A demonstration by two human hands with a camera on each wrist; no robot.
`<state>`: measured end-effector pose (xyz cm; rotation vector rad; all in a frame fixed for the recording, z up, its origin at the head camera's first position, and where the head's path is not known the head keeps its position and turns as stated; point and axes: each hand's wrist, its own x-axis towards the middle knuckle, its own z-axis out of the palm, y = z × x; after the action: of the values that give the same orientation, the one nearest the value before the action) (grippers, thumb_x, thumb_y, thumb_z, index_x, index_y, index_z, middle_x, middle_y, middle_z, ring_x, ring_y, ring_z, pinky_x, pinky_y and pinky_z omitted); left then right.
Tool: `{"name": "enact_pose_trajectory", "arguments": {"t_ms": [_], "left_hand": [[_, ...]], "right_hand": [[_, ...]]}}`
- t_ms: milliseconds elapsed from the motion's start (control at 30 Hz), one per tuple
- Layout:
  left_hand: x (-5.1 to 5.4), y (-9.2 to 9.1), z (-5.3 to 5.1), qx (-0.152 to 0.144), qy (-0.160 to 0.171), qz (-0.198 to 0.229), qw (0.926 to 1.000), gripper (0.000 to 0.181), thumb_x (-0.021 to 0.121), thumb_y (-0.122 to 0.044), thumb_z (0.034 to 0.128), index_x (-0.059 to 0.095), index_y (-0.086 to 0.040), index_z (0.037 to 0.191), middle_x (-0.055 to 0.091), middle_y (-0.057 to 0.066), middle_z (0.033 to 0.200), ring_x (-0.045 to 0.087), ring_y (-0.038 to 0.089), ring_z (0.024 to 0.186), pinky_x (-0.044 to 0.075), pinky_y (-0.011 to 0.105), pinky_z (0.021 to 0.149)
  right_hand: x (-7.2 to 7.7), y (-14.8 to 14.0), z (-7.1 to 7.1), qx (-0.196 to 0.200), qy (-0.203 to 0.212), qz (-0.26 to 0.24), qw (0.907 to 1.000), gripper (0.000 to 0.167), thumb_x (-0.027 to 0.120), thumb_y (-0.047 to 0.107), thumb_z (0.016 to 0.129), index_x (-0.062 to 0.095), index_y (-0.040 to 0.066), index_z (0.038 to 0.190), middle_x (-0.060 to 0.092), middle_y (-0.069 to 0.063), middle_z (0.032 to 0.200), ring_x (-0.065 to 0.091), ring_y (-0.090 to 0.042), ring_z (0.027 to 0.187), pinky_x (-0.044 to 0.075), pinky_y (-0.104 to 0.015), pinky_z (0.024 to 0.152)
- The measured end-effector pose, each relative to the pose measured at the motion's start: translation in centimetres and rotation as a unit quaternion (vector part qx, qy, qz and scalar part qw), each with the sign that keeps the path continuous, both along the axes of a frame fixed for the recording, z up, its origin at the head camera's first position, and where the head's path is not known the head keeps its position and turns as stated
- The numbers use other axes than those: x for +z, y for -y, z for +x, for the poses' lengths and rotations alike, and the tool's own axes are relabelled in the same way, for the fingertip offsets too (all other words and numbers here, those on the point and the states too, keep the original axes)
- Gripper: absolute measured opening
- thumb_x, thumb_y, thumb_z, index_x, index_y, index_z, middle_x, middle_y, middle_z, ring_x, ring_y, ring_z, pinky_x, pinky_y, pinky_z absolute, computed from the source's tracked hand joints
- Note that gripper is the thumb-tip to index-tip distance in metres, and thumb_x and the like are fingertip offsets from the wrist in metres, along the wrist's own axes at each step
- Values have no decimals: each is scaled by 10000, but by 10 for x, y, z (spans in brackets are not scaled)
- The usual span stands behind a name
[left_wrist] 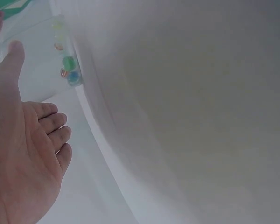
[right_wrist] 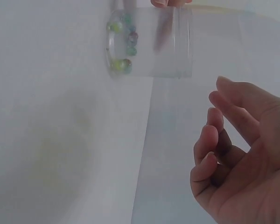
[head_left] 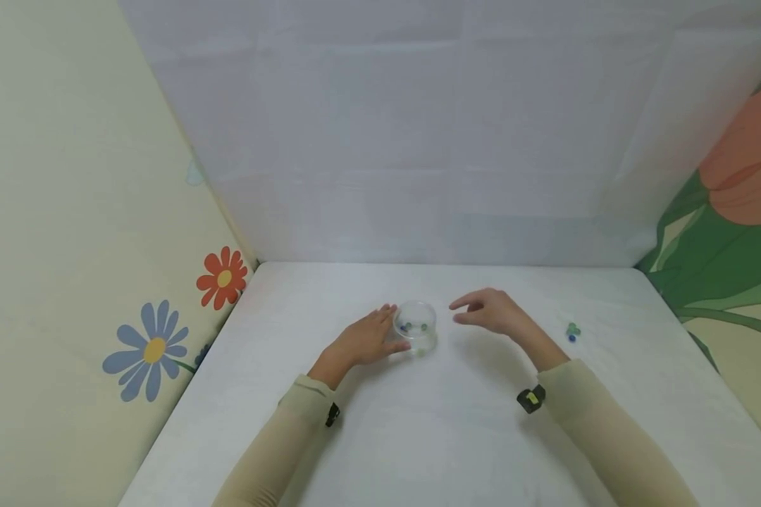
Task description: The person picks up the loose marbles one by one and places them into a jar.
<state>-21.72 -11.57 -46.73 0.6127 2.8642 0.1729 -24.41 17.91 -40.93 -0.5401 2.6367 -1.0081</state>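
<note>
Pale sleeves (head_left: 615, 436), one pair. Clear jar (head_left: 416, 341), upright between the hands; marbles (right_wrist: 131, 38) contained at its bottom. Left hand (head_left: 364, 338): laid against the jar, fingers loosely extended. Right hand (head_left: 491, 312): half-curled, thumb and forefinger parted, nothing visibly held, apart from the jar. Loose marbles (head_left: 573, 329): beyond the right forearm. Step, as judged: jar being filled; a reach rightward and light pinch are called for.

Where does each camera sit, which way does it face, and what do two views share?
Head: on the head, facing forward and down at the clear jar; left hand, right hand and sleeves show.
Left wrist: on that wrist, facing the jar; left hand mainly.
Right wrist: on that wrist, facing the jar; right hand, left fingertips.
Both wrist views share jar and marbles.
</note>
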Motion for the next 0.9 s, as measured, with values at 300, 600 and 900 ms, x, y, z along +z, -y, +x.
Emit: {"name": "enact_pose_trajectory", "arguments": {"t_ms": [300,600,900], "left_hand": [[-3,1,0,-81,-118,-46,9999,951,391,-701,990,170,-15,1611,181,133,1680,158,254,1558,173,386,1271],[-2,1,-1,-87,-86,-17,9999,950,398,-694,992,171,-10,1610,184,138,1679,158,260,1558,172,387,1271],[-3,2,0,-78,-73,-24,9999,947,399,-690,994,166,-10,1611,176,135,1681,150,250,1560,157,373,1274]], "right_hand": [[-3,-29,0,-304,78,91,9995,373,727,331,944,720,155,1274,684,-91,1073,603,-228,931,521,-331,731],[-5,-61,4,-544,135,161,9983,410,694,364,962,696,144,1309,635,-186,1251,589,-310,1080,537,-414,817],[-3,-82,7,-747,151,400,9963,477,696,389,957,665,107,1340,647,-175,1152,585,-296,991,513,-368,738]]}}
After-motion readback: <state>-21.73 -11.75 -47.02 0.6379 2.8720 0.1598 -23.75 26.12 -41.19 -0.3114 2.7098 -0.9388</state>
